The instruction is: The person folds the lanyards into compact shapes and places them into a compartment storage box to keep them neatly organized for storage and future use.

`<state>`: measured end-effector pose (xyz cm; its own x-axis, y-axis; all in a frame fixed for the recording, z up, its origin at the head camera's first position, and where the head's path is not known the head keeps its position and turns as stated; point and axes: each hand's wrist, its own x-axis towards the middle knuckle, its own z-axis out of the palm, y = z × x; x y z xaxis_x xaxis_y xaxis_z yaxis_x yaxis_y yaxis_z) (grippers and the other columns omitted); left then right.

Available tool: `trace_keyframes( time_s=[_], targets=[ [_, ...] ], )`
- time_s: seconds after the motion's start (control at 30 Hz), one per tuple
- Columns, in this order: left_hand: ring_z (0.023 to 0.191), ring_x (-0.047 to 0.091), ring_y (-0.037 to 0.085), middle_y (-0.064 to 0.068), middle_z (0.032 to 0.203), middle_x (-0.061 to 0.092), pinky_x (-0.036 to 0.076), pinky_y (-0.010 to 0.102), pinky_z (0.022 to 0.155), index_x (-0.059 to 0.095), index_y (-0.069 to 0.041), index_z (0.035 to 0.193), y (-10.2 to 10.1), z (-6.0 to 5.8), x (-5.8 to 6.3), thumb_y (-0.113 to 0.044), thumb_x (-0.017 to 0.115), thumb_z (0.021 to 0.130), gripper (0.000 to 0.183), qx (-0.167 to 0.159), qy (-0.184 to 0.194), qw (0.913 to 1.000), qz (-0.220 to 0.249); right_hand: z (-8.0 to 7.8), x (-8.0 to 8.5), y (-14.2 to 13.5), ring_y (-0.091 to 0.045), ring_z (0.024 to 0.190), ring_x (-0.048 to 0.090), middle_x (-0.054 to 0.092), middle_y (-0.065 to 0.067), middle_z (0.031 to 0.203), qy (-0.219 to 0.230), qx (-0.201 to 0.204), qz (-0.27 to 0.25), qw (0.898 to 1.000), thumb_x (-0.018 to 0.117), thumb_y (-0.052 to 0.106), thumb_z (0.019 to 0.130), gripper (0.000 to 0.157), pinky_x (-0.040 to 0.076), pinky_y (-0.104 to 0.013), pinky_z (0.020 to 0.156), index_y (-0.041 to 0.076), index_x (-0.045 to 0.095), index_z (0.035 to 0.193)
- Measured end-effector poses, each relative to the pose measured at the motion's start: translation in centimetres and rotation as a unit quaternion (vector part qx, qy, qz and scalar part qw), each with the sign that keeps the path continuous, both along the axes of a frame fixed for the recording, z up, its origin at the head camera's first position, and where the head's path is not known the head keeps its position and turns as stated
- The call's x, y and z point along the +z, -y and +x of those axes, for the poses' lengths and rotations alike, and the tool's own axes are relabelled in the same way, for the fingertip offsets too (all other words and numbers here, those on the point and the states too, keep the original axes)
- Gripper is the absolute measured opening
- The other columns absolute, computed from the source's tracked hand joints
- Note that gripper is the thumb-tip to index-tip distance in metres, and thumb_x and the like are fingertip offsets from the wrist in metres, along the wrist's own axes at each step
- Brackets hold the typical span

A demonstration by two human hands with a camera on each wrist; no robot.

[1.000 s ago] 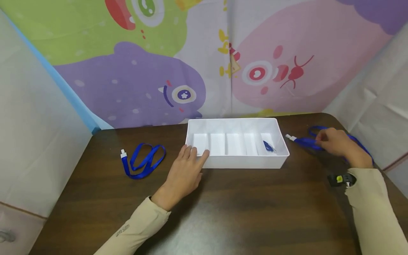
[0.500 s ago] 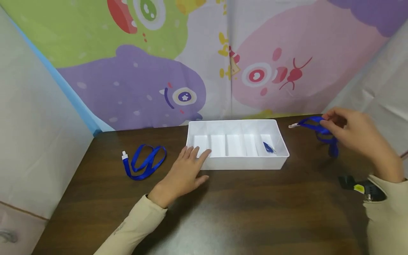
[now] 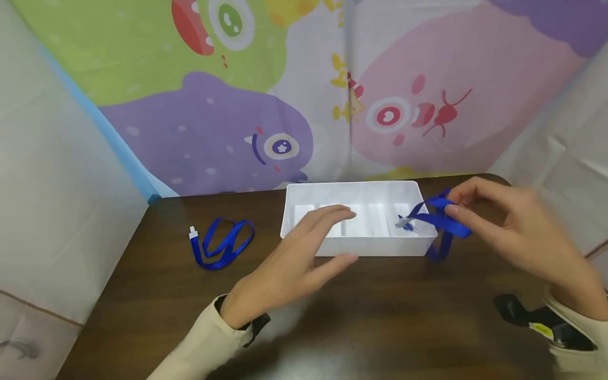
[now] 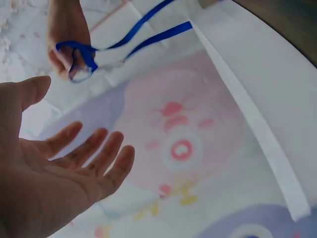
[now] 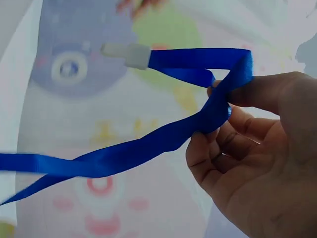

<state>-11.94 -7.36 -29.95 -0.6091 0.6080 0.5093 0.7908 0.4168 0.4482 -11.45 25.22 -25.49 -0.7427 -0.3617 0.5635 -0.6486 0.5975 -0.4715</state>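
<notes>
In the head view my right hand (image 3: 518,227) pinches a blue lanyard (image 3: 453,226) between thumb and fingers, at the right end of a white divided box (image 3: 370,247). The lanyard's white clip (image 5: 137,56) sticks out to the left in the right wrist view, and its loop hangs down. My left hand (image 3: 296,256) hovers in front of the box's left half, holding nothing, fingers extended and thumb apart. A small blue item (image 3: 407,226) lies in the box's rightmost compartment, partly hidden behind the held lanyard's clip.
Another blue lanyard (image 3: 223,258) with a white clip lies folded on the dark wooden table (image 3: 380,316), left of the box. A cartoon-printed cloth (image 3: 214,137) hangs behind the table. Pale sheets flank both sides.
My right hand has lifted the lanyard from the table and carried it left to the box's right end. My left hand has come off the box's front rim and moved right.
</notes>
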Motion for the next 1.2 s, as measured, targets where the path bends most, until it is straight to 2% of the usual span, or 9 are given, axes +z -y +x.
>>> trace_keyframes(
  time_s=[0.17, 0.37, 0.47, 0.7, 0.87, 0.97, 1.13, 1.17, 1.2],
  targets=[
    [0.137, 0.041, 0.015, 0.004, 0.144, 0.048, 0.03, 0.027, 0.115, 0.044, -0.008, 0.144, -2.8, 0.5, 0.7, -0.04, 0.07, 0.093, 0.065, -0.016, -0.036, 0.999, -0.019, 1.7, -0.2, 2.2, -0.01, 0.084, 0.061, 0.066, -0.003, 0.09, 0.004, 0.116, -0.063, 0.991, 0.071, -0.017, 0.08, 0.031, 0.05, -0.014, 0.078, 0.005, 0.068, 0.1],
    [0.121, 0.056, 0.01, 0.004, 0.124, 0.063, 0.039, 0.02, 0.105, 0.064, -0.006, 0.123, -4.3, 1.1, 0.4, -0.021, 0.064, 0.098, 0.029, -0.082, -0.064, 0.9933, 0.05, 2.9, 0.1, 3.9, -0.016, 0.085, 0.057, 0.063, -0.009, 0.09, 0.003, 0.284, -0.192, 0.939, 0.066, -0.01, 0.089, 0.012, 0.05, -0.02, 0.079, -0.011, 0.063, 0.101],
    [0.111, 0.06, 0.01, 0.004, 0.113, 0.069, 0.046, 0.021, 0.098, 0.069, -0.005, 0.114, -4.1, 1.5, 0.6, -0.01, 0.062, 0.098, 0.018, -0.106, -0.061, 0.986, 0.114, 3.1, 0.3, 4.2, -0.018, 0.085, 0.056, 0.062, -0.01, 0.089, 0.01, 0.311, -0.207, 0.927, 0.064, -0.012, 0.089, 0.012, 0.048, -0.022, 0.078, -0.012, 0.063, 0.101],
    [0.073, 0.053, 0.0, -0.004, 0.078, 0.061, 0.046, 0.014, 0.066, 0.063, -0.011, 0.087, -2.9, 2.6, 1.2, -0.01, 0.053, 0.101, 0.018, -0.095, -0.022, 0.9827, 0.157, 2.6, -0.7, 3.3, -0.01, 0.072, 0.05, 0.056, 0.004, 0.081, 0.055, 0.183, -0.096, 0.977, 0.066, -0.003, 0.092, 0.019, 0.038, -0.025, 0.061, 0.014, 0.07, 0.099],
    [0.06, 0.048, -0.003, -0.007, 0.064, 0.055, 0.042, 0.014, 0.053, 0.057, -0.014, 0.074, -1.9, 3.1, 2.1, -0.01, 0.054, 0.1, 0.027, -0.103, 0.01, 0.977, 0.187, 2.2, -1.1, 2.9, -0.008, 0.073, 0.048, 0.051, 0.008, 0.08, 0.07, 0.205, -0.044, 0.975, 0.08, -0.011, 0.074, 0.038, 0.037, -0.025, 0.06, 0.021, 0.069, 0.091],
    [0.056, 0.049, -0.003, -0.008, 0.059, 0.053, 0.042, 0.016, 0.051, 0.055, -0.014, 0.068, -1.0, 3.0, 2.8, -0.006, 0.057, 0.098, 0.031, -0.109, 0.017, 0.9727, 0.204, 1.6, -1.3, 2.3, -0.002, 0.075, 0.049, 0.052, 0.007, 0.08, 0.112, 0.322, -0.004, 0.94, 0.068, -0.016, 0.083, 0.036, 0.04, -0.019, 0.059, 0.018, 0.068, 0.094],
    [0.055, 0.054, 0.001, -0.006, 0.057, 0.056, 0.047, 0.021, 0.052, 0.056, -0.013, 0.066, 1.0, 2.4, 3.7, -0.004, 0.057, 0.098, 0.033, -0.141, 0.051, 0.9645, 0.218, 0.9, -1.7, 1.1, 0.006, 0.075, 0.052, 0.06, 0.005, 0.078, 0.228, 0.487, 0.089, 0.838, 0.05, -0.014, 0.094, 0.034, 0.046, -0.014, 0.059, 0.016, 0.065, 0.097],
    [0.056, 0.055, 0.002, -0.005, 0.058, 0.057, 0.047, 0.022, 0.052, 0.057, -0.013, 0.067, 1.3, 2.3, 3.9, -0.004, 0.058, 0.098, 0.032, -0.146, 0.053, 0.9634, 0.218, 0.8, -1.7, 1.1, 0.005, 0.077, 0.055, 0.063, 0.006, 0.081, 0.234, 0.487, 0.103, 0.835, 0.049, -0.013, 0.096, 0.034, 0.048, -0.015, 0.06, 0.016, 0.066, 0.101],
    [0.057, 0.055, 0.002, -0.005, 0.059, 0.057, 0.047, 0.021, 0.052, 0.058, -0.013, 0.068, 1.7, 2.2, 4.0, -0.005, 0.058, 0.098, 0.032, -0.15, 0.055, 0.9632, 0.216, 0.9, -1.7, 1.0, 0.005, 0.078, 0.055, 0.063, 0.009, 0.081, 0.229, 0.463, 0.121, 0.848, 0.05, -0.008, 0.098, 0.031, 0.048, -0.015, 0.062, 0.019, 0.066, 0.103]
  ],
)
